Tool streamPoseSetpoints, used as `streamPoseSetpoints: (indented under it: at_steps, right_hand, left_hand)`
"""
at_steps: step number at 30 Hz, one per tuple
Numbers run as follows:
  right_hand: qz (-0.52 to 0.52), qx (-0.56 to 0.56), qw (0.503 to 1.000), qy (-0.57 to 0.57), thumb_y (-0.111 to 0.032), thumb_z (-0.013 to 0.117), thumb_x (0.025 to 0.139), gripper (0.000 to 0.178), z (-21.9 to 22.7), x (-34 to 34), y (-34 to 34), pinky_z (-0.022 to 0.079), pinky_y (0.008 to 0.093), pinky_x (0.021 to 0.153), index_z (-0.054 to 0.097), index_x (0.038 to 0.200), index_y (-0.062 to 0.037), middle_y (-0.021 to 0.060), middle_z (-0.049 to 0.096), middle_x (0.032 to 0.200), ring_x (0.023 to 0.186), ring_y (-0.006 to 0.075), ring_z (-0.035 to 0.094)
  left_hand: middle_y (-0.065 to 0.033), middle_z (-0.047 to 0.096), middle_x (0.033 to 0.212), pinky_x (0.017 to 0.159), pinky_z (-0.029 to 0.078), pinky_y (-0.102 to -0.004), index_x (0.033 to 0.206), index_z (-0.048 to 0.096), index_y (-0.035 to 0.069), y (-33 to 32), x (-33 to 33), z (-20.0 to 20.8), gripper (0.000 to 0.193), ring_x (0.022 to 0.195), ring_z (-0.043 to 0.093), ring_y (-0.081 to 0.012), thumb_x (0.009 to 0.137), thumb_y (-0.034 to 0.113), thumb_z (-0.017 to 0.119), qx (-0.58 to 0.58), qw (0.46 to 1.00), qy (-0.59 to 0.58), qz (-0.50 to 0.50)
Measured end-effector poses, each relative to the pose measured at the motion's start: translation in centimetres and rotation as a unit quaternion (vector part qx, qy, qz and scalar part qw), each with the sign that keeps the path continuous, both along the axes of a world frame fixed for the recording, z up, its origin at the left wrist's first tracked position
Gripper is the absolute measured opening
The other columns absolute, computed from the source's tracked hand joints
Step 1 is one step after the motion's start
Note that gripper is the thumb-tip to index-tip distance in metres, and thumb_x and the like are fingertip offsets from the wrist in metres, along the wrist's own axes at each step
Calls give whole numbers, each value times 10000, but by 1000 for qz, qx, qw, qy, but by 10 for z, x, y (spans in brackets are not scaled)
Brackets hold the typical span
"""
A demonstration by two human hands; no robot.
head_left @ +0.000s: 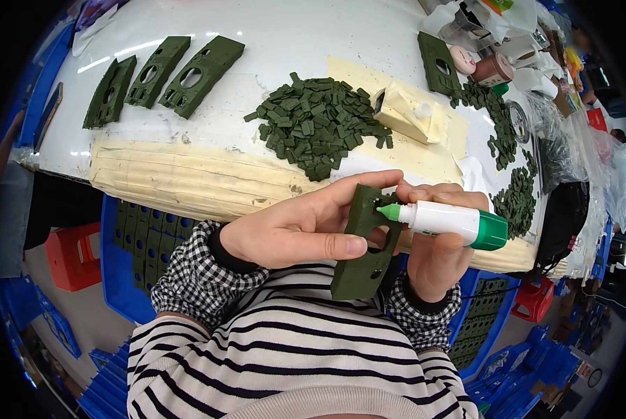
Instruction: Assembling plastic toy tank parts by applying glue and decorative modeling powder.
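My left hand grips a dark green plastic model hull, a flat long part with round holes, its thumb lying along the near face. In my right hand is a white glue bottle with a green end and a green pointed nozzle. The bottle lies almost level, and its nozzle tip is at the upper part of the hull; whether it touches I cannot tell. Beyond my hands a heap of small green plastic pieces lies on the table.
Three similar hulls lie at the far left, another at the back right. A tape-covered box stands right of the heap. More small pieces lie along the right. Blue crates of hulls and red stools are below.
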State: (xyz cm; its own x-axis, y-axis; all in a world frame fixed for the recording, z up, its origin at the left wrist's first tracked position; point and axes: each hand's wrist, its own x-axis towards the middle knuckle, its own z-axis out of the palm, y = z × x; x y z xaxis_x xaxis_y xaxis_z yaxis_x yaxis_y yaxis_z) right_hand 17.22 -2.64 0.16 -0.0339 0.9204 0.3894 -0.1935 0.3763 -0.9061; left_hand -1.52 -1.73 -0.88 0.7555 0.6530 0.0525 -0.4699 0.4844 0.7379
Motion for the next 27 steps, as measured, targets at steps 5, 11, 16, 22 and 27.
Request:
streamPoseSetpoints:
  at_steps: [5, 11, 16, 22, 27]
  right_hand:
    - [-9, -25, 998, -48, -499, 595, 852, 547, 4, 1, -4, 478, 434, 890, 463, 1038, -1, 163, 585, 946, 912, 291, 612]
    - [-17, -21, 997, -68, -494, 589, 857, 549, 5, 1, -5, 493, 418, 857, 465, 1020, 15, 174, 592, 934, 903, 291, 614]
    - [-14, 8, 997, -80, -501, 584, 858, 554, 3, 1, -2, 499, 401, 835, 472, 1010, 19, 170, 593, 929, 896, 281, 613]
    - [-28, -1, 997, -76, -511, 581, 857, 563, 6, -2, -4, 502, 375, 815, 476, 1003, 22, 169, 588, 924, 891, 264, 606]
    - [-22, -7, 996, -85, -513, 585, 854, 567, 7, -1, -4, 496, 359, 808, 477, 1002, 23, 166, 583, 932, 898, 257, 597]
  left_hand:
    - [-181, 360, 1375, 1030, 380, -403, 1464, 88, 8, 0, -1, 2, 710, 1188, 495, -300, 904, 65, 519, -12, 1000, 12, -5]
    - [-177, 382, 1360, 1028, 382, -394, 1463, 92, 6, 0, 0, 2, 713, 1181, 502, -288, 903, 77, 528, -13, 1000, 13, -1]
    - [-173, 392, 1352, 1021, 391, -388, 1462, 97, 3, -1, 0, 2, 714, 1175, 507, -274, 905, 91, 535, -10, 1000, 13, 4]
    - [-172, 391, 1353, 1020, 395, -388, 1459, 96, -5, -1, -1, 1, 709, 1177, 505, -268, 907, 86, 531, -7, 1000, 14, 4]
    - [-174, 390, 1353, 1025, 394, -390, 1458, 95, -6, -1, 0, 0, 704, 1180, 502, -267, 907, 78, 526, -8, 1000, 8, 5]
